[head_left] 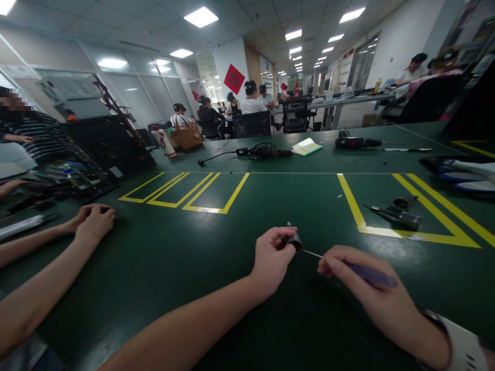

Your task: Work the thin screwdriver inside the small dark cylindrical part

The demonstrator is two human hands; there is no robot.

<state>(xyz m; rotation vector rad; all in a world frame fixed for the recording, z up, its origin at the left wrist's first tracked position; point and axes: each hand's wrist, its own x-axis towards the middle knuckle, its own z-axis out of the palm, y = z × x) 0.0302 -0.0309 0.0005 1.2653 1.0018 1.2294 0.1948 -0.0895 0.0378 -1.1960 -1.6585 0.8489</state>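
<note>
My left hand point(273, 257) is closed around a small dark metal cylindrical part point(294, 241), its open end turned toward my right hand. My right hand point(371, 288) grips a screwdriver point(373, 276) by its purplish, see-through handle. The thin shaft points left, and its tip is close to the cylindrical part; whether it touches is unclear. To the right, inside a yellow tape outline, lie a silver metal cylinder point(412, 220) with a thin dark rod and a round, cup-like metal piece point(402, 204).
A co-worker's hands point(95, 221) rest on the green table point(185, 268) at left. Farther back are a black cable bundle point(266, 151), a green-and-white notepad point(308, 147), a power drill point(358, 141) and a pen point(408, 150). A black equipment case point(112, 149) stands at left.
</note>
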